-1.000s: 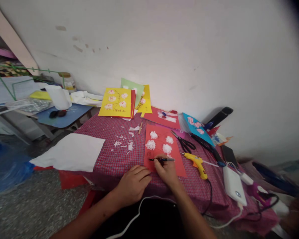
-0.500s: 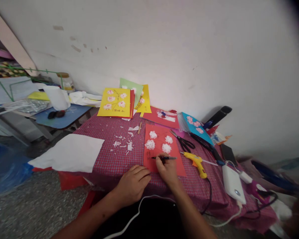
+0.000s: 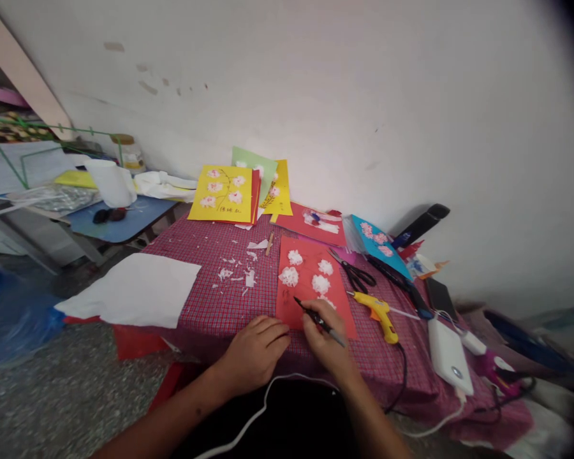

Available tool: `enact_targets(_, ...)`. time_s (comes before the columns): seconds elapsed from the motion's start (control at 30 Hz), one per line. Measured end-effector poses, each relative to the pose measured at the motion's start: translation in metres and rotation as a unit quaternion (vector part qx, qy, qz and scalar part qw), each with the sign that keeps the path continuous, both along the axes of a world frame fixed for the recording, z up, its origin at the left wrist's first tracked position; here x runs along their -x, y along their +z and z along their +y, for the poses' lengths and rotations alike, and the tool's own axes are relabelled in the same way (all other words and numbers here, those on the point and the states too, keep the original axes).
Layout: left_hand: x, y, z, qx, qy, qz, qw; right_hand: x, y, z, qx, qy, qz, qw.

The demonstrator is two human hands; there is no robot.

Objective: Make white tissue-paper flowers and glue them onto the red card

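On the checked tablecloth lies a red sheet of card (image 3: 305,274) with several crumpled white paper blossoms on it. Dark handwriting (image 3: 286,298) shows near its lower left. My right hand (image 3: 332,341) grips a black pen (image 3: 323,323), tilted with its tip up and left, just right of the writing; whether the tip touches the card I cannot tell. Part of the lowest blossom (image 3: 326,302) is hidden behind this hand. My left hand (image 3: 258,350) rests flat at the table's front edge, fingertips by the card's lower left corner, holding nothing.
Right of the card are black-handled scissors (image 3: 358,275) and a yellow glue gun (image 3: 375,311) with its cord. A white power bank (image 3: 449,357) lies farther right. Paper scraps (image 3: 249,278) and a white sheet (image 3: 138,290) lie left. Yellow flower cards (image 3: 220,197) lean at the back.
My right hand has turned and shifted slightly right and down, so the pen points more steeply away and more of the lowest blossom shows. My left hand has stayed in place.
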State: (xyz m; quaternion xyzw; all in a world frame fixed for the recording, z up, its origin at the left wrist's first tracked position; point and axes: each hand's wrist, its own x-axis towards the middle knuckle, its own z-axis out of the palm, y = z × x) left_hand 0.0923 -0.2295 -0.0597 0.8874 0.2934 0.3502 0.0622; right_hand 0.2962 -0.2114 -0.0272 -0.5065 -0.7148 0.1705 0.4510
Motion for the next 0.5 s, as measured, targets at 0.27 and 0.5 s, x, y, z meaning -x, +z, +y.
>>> enact_targets(0.27, 0.0007, 0.003, -0.0001, 0.02, -0.006, 0.017, 1.0, 0.0088, -0.0089, 0.0045, 0.033, -0.017, 0.001, 0.999)
enact_targets(0.5, 0.0004, 0.0, 0.0005, 0.014, -0.006, 0.012, 1.0, 0.0091, -0.0073, 0.0052, 0.02, -0.008, -0.018, 1.0)
